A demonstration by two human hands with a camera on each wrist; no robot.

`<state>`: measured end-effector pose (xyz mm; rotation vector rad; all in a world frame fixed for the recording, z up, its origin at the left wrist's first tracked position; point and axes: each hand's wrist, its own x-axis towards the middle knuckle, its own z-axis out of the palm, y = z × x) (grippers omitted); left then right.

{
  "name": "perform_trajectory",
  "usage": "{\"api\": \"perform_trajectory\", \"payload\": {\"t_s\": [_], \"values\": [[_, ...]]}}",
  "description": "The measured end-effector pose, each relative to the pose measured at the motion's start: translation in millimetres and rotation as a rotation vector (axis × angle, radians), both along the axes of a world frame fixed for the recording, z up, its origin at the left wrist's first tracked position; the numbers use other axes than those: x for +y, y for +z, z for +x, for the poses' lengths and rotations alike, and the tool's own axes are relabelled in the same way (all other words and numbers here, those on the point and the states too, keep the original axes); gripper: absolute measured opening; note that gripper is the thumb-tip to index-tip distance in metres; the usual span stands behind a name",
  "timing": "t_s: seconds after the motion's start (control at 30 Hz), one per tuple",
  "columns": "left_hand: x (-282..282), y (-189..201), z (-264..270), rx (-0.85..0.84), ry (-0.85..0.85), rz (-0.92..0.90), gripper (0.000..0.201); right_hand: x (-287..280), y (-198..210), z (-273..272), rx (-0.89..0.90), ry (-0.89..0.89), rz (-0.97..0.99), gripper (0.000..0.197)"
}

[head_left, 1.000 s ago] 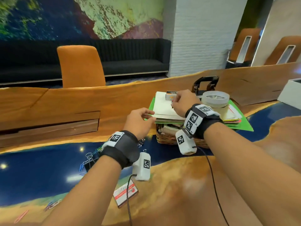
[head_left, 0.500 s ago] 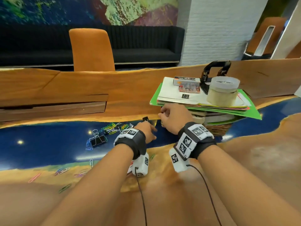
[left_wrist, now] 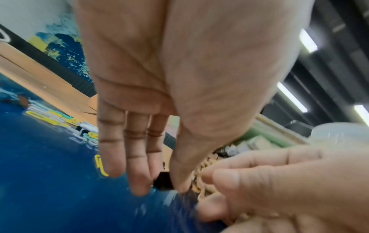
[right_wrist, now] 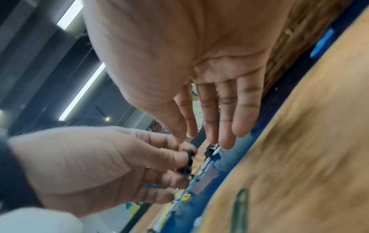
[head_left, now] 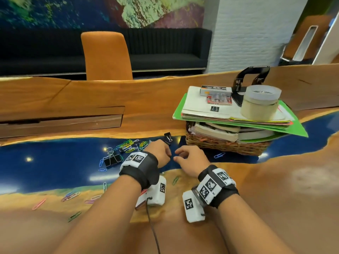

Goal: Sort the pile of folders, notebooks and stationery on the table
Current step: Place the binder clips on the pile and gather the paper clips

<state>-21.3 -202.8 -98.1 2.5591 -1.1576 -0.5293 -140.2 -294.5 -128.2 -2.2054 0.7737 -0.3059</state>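
Observation:
The pile stands on a wicker basket (head_left: 220,145) at the right: books, a green folder (head_left: 297,129), papers, a tape roll (head_left: 258,109), a black hole punch (head_left: 251,76) and a staple box (head_left: 214,90). Both hands are low over the table's blue strip, left of the basket. My left hand (head_left: 161,151) pinches a small black binder clip (head_left: 167,138) between thumb and fingertips; the right wrist view shows the clip (right_wrist: 188,160) at the thumb. My right hand (head_left: 183,156) hovers beside it, fingers relaxed, holding nothing (right_wrist: 199,138).
Coloured paper clips (head_left: 130,143) and a large black binder clip (head_left: 111,159) lie scattered left of the hands, with more clips on the wood nearer me. A small box (head_left: 141,202) lies under my left wrist. An orange chair (head_left: 106,55) stands behind the table.
Both hands came down from the top of the pile to the table. The left hand now pinches the small black clip, and the right hand has opened beside it.

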Motion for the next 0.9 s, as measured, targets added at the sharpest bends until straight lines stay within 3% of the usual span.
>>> {"api": "perform_trajectory", "payload": {"t_s": [0.2, 0.33, 0.47, 0.57, 0.73, 0.9], "values": [[17, 10, -8, 0.146, 0.050, -0.508, 0.019, 14, 27, 12, -0.364, -0.082, 0.339, 0.012], [12, 13, -15, 0.228, 0.061, -0.849, 0.032, 10, 46, 18, -0.502, -0.049, 0.232, 0.009], [2, 20, -14, 0.310, 0.052, -1.079, 0.035, -2, 61, 25, -0.616, -0.070, 0.140, 0.018], [-9, 22, -4, 0.351, 0.060, -1.135, 0.033, -11, 61, 29, -0.657, -0.055, 0.029, 0.013], [-22, 24, 13, 0.392, 0.064, -1.186, 0.034, -18, 53, 36, -0.676, -0.075, -0.047, 0.025], [-22, 12, 20, 0.382, 0.059, -1.118, 0.028, -28, 74, 27, -0.731, -0.125, -0.473, 0.026]]}}
